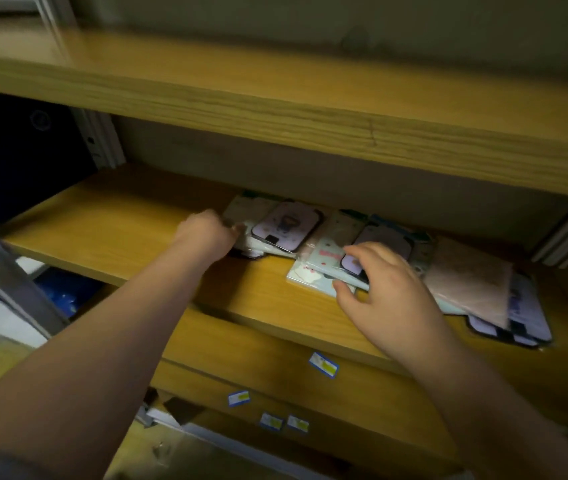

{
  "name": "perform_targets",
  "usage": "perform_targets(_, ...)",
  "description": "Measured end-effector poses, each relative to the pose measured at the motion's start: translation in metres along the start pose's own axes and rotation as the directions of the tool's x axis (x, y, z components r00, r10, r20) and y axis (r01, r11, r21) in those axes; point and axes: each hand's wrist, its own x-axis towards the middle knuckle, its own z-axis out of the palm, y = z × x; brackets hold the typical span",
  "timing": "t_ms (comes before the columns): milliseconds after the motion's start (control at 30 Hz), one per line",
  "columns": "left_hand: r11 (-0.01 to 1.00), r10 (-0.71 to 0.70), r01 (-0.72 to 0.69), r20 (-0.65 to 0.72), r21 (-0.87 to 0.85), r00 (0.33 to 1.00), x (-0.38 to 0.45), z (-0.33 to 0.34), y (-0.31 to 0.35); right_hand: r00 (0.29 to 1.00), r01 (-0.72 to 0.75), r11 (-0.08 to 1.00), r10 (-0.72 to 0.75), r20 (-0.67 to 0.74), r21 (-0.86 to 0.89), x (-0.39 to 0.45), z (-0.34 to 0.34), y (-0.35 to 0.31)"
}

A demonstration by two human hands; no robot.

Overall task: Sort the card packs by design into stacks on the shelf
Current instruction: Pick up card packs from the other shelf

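Observation:
Several flat card packs lie scattered along the back of a wooden shelf. A lilac pack with a dark rim tops the left pile. My left hand grips the left edge of that pile with curled fingers. A pale mint pack with pink print lies in the middle pile. My right hand pinches the front edge of the middle pile, thumb below and fingers on top. A plain pink pack and lilac packs lie to the right.
An upper wooden shelf board overhangs the packs closely. A lower shelf front carries small blue and yellow labels. A metal upright and a dark blue box stand at the left.

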Motion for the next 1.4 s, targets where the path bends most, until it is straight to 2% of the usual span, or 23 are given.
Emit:
perform_targets(100, 0.940, -0.046, 0.055, 0.036, -0.337, 0.998, 0.010, 0.002, -0.009, 0.999, -0.040, 0.999, 0.040, 0.019, -0.008, 0.000, 0.005, -0.002)
perform_targets(233, 0.817, 0.010, 0.061, 0.121, -0.573, 0.993, 0.016, -0.005, -0.016, 0.996, -0.080, 0.997, 0.080, 0.031, -0.023, 0.001, 0.011, -0.005)
perform_targets(400, 0.549, 0.015, 0.090, 0.118, -0.831, 0.993, 0.016, -0.019, -0.013, 0.995, -0.089, 0.995, 0.091, 0.033, -0.049, 0.001, 0.015, -0.008)
perform_targets(467, 0.560, 0.019, 0.040, 0.061, -0.828, 0.998, 0.015, -0.027, -0.017, 0.995, -0.097, 0.994, 0.098, 0.028, -0.049, 0.001, 0.015, -0.007)
perform_targets(533, 0.640, 0.028, -0.049, -0.040, -0.767, 0.999, 0.013, -0.034, -0.027, 0.992, -0.125, 0.989, 0.125, -0.002, -0.073, -0.001, 0.013, -0.003)
perform_targets(633, 0.829, 0.053, -0.187, -0.258, -0.528, 0.965, 0.006, -0.040, -0.046, 0.965, -0.258, 0.955, 0.246, -0.091, -0.146, -0.002, 0.007, 0.010)
perform_targets(700, 0.874, 0.069, -0.233, -0.365, -0.428, 0.928, -0.001, -0.043, -0.051, 0.933, -0.360, 0.911, 0.350, -0.085, -0.200, -0.002, 0.002, 0.019)
perform_targets(800, 0.760, 0.076, -0.299, -0.379, -0.577, 0.922, -0.013, -0.040, -0.048, 0.875, -0.465, 0.838, 0.483, -0.007, -0.286, 0.006, -0.003, 0.029)
perform_targets(933, 0.542, 0.109, -0.228, -0.202, -0.809, 0.973, -0.038, -0.027, -0.032, 0.826, -0.492, 0.772, 0.560, 0.065, -0.404, 0.030, 0.003, 0.027)
perform_targets(1000, 0.487, 0.153, -0.198, -0.141, -0.851, 0.978, -0.051, -0.021, -0.022, 0.818, -0.496, 0.759, 0.571, 0.064, -0.422, 0.041, 0.008, 0.022)
perform_targets(1133, 0.490, 0.209, -0.191, -0.098, -0.851, 0.973, -0.070, -0.011, -0.007, 0.782, -0.561, 0.776, 0.611, 0.124, -0.288, 0.051, 0.011, 0.023)
perform_targets(1200, 0.432, 0.210, -0.129, -0.039, -0.892, 0.977, -0.076, -0.008, -0.002, 0.762, -0.613, 0.779, 0.627, 0.164, -0.129, 0.051, 0.009, 0.028)
perform_targets(1233, 0.392, 0.211, -0.080, 0.005, -0.917, 0.977, -0.079, -0.007, -0.001, 0.760, -0.637, 0.771, 0.627, 0.168, 0.004, 0.050, 0.008, 0.032)
perform_targets(1300, 0.311, 0.206, 0.020, 0.088, -0.950, 0.975, -0.084, -0.006, 0.001, 0.730, -0.678, 0.671, 0.660, 0.176, 0.300, 0.047, 0.005, 0.037)
perform_targets(1400, 0.238, 0.199, 0.133, 0.182, -0.962, 0.963, -0.090, -0.004, 0.002, 0.606, -0.765, 0.417, 0.726, 0.327, 0.491, 0.044, -0.006, 0.049)
